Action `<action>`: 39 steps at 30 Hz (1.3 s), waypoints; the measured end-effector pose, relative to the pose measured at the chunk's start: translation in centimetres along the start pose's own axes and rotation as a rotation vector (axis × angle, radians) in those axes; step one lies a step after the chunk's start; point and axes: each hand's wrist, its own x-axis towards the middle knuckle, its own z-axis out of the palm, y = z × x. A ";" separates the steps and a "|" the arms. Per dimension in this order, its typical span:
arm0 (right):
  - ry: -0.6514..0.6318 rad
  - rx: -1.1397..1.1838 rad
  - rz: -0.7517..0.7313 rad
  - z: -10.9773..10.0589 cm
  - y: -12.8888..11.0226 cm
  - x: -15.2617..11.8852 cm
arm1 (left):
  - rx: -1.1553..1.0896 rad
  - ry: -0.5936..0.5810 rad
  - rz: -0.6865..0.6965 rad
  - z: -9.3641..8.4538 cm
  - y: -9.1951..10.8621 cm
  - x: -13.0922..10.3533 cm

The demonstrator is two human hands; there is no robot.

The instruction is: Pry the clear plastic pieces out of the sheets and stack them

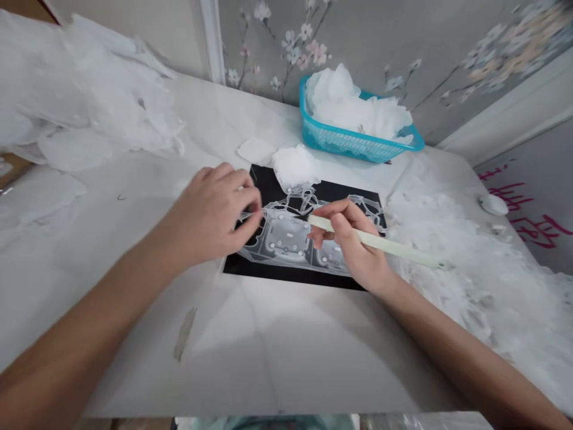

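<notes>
Your left hand (pixel 228 209) over left part of sheet (pixel 286 273), your right hand (pixel 353 242) over its right part, tool (pixel 398 248) in fingers. Stack (pixel 295 167) across sheet's far edge, loose piece (pixel 256 149) just left. Behind and right, basket (pixel 344 142) on table (pixel 233 358), pieces inside (pixel 353 110); wall (pixel 358 36) beyond. Heaps far left (pixel 89 101) and right (pixel 452 275). Strip (pixel 185 334) nearer you, left of sheet.

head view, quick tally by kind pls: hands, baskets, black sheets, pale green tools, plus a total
left hand and right hand: 2
blue basket: 1
black sheet: 1
pale green tool: 1
total: 5
</notes>
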 end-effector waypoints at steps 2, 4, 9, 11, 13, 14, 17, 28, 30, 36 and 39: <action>0.046 0.056 0.026 0.2 0.7 0.1 | -0.008 0.019 0.048 1.5 1.3 0.0; 0.099 0.077 0.040 0.2 1.2 0.3 | -0.069 -0.049 0.075 2.8 2.1 -0.1; 0.046 -0.115 0.038 -0.1 1.0 0.1 | -0.225 -0.314 -0.015 3.3 2.1 -0.6; -0.053 -0.228 -0.020 -0.1 0.6 -0.1 | -0.240 -0.396 -0.039 3.0 2.0 -0.6; -0.169 -0.315 -0.111 0.0 0.3 -0.2 | -0.246 -0.439 -0.050 2.8 2.1 -0.6; -0.225 -0.349 -0.155 0.0 0.2 -0.2 | -0.248 -0.450 -0.055 2.9 2.1 -0.6; -0.325 -0.416 -0.217 0.2 0.1 -0.3 | -0.255 -0.480 -0.078 3.1 2.3 -0.6; -0.502 -0.637 -0.468 0.5 -0.3 -0.6 | -0.254 -0.519 -0.119 3.1 2.5 -0.5; -0.600 -0.728 -0.424 0.1 -1.1 -0.4 | -0.246 -0.539 -0.119 3.2 2.5 -0.5; -0.762 -0.793 -0.182 -1.4 -4.1 0.4 | -0.224 -0.522 -0.101 3.5 2.5 -0.7; -0.753 -0.759 -0.164 -1.6 -3.7 0.4 | -0.237 -0.524 -0.104 3.3 2.5 -0.7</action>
